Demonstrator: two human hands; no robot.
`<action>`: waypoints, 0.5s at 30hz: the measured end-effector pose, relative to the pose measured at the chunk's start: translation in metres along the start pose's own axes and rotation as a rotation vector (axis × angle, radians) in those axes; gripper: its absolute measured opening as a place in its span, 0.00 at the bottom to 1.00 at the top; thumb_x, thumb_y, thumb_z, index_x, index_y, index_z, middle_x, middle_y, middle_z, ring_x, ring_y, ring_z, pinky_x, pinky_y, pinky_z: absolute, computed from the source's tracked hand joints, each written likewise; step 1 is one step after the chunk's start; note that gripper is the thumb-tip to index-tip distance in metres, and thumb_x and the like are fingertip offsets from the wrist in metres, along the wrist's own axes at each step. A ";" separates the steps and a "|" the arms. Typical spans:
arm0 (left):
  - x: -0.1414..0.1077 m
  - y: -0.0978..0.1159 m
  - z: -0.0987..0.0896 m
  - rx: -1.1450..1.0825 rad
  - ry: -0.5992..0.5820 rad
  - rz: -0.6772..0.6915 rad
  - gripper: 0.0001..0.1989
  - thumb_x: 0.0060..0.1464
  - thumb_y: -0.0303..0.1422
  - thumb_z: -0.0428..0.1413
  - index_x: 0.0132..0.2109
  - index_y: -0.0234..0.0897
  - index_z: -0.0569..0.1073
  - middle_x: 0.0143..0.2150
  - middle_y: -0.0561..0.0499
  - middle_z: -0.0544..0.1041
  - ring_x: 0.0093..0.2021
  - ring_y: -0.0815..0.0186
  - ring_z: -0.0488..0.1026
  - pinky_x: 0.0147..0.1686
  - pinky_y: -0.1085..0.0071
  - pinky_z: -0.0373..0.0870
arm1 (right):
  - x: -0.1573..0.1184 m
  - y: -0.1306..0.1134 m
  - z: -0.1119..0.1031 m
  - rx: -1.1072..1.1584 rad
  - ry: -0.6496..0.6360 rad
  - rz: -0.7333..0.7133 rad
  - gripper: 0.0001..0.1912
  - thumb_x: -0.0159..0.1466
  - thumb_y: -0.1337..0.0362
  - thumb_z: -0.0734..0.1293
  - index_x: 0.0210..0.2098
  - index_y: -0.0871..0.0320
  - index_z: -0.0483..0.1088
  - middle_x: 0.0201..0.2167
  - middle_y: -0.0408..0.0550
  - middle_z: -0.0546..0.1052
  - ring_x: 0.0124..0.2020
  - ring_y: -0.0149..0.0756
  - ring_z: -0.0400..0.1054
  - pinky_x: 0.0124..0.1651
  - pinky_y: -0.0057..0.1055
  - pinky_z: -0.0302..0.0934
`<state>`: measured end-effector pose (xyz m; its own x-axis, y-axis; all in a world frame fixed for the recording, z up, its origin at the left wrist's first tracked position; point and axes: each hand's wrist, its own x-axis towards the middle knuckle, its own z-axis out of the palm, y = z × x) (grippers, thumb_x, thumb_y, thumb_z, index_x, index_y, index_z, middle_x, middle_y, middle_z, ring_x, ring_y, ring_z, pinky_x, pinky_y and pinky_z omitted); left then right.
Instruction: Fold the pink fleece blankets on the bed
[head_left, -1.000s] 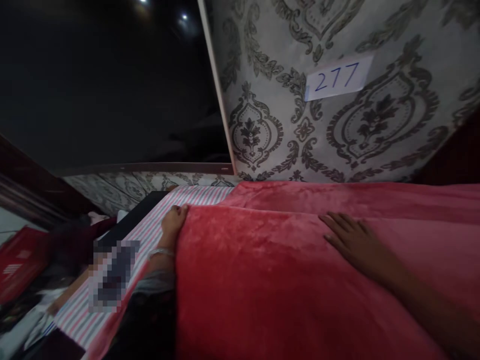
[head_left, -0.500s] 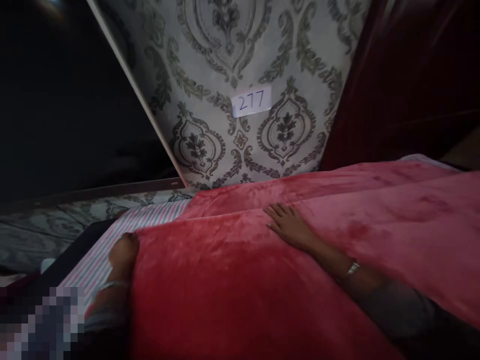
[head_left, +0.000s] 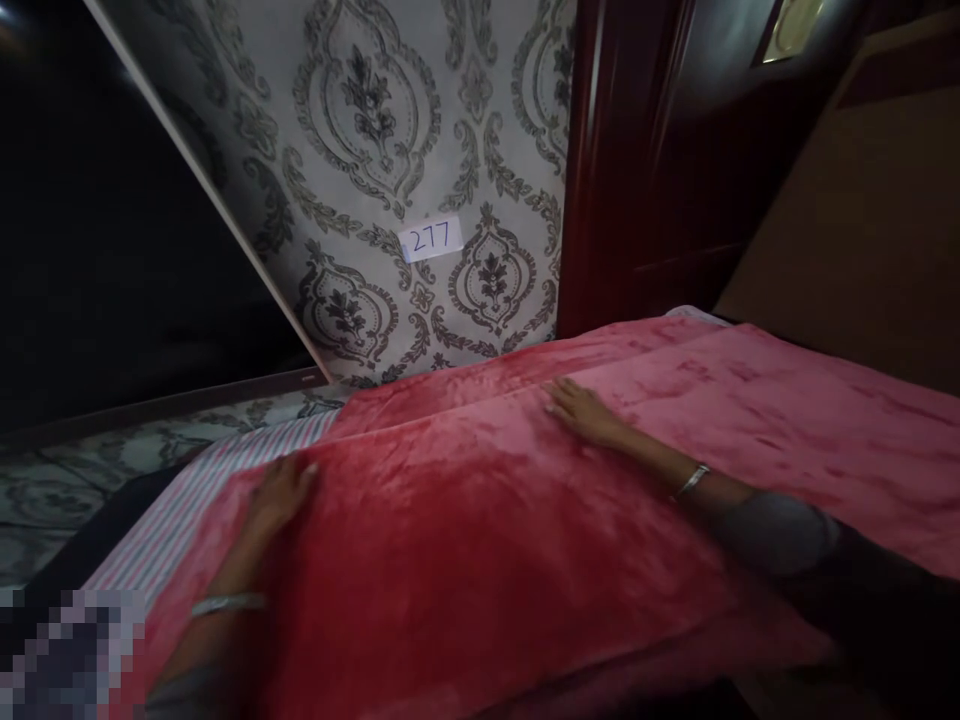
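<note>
One large dark panel (head_left: pixel 112 230) fills the upper left of the frame, its pale edge slanting down toward the middle. Below it, at the left, a black surface (head_left: pixel 112 520) borders a striped cloth (head_left: pixel 172 510) in pink, grey and white; a pixelated patch (head_left: pixel 71 650) hides the lower left corner. Left of centre, the left hand (head_left: pixel 277 495) rests palm down near the left side of a red plush blanket (head_left: pixel 465 540), a silvery bracelet (head_left: pixel 229 603) on its wrist; the hand is blurred, and I cannot tell whether its fingers pinch the fabric. The blanket spreads across the lower middle of the frame and on to the right edge, deep red at the left and paler pink at the right, a layer edge running along its far side. Behind it, at upper centre, patterned wallpaper (head_left: pixel 367 110) carries a white label (head_left: pixel 431 240) reading 277. Right of centre, the right hand (head_left: pixel 589 412) lies flat on the blanket, fingers extended near that layer edge, a metal band (head_left: pixel 691 480) at its wrist. A glossy dark red wooden panel (head_left: pixel 637 170) stands at upper right, beside a brown surface (head_left: pixel 862 220) at the right edge.
</note>
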<state>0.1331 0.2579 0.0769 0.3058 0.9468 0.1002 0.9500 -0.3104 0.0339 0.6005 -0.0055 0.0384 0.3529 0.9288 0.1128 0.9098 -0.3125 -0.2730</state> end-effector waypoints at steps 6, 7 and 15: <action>-0.038 0.073 0.017 0.063 -0.013 0.138 0.31 0.65 0.44 0.43 0.71 0.37 0.57 0.74 0.38 0.50 0.74 0.48 0.44 0.67 0.39 0.44 | -0.047 0.078 0.006 -0.123 0.122 0.144 0.33 0.72 0.46 0.46 0.71 0.50 0.53 0.72 0.55 0.53 0.71 0.56 0.47 0.64 0.63 0.50; -0.042 0.075 0.021 0.075 -0.012 0.138 0.31 0.65 0.44 0.43 0.71 0.38 0.56 0.75 0.39 0.49 0.74 0.49 0.44 0.67 0.39 0.44 | -0.053 0.083 0.010 -0.152 0.127 0.152 0.33 0.72 0.46 0.47 0.71 0.50 0.54 0.71 0.55 0.54 0.71 0.56 0.47 0.64 0.63 0.50; -0.047 0.067 0.037 0.109 -0.001 0.132 0.32 0.67 0.43 0.39 0.73 0.38 0.50 0.76 0.39 0.45 0.75 0.52 0.43 0.67 0.41 0.48 | -0.068 0.082 0.020 -0.243 0.200 0.125 0.30 0.73 0.51 0.47 0.68 0.54 0.59 0.70 0.54 0.57 0.70 0.53 0.49 0.66 0.58 0.48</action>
<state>0.1849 0.1959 0.0379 0.4282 0.8986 0.0955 0.9029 -0.4209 -0.0874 0.6466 -0.0904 -0.0111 0.4793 0.8304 0.2842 0.8736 -0.4823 -0.0640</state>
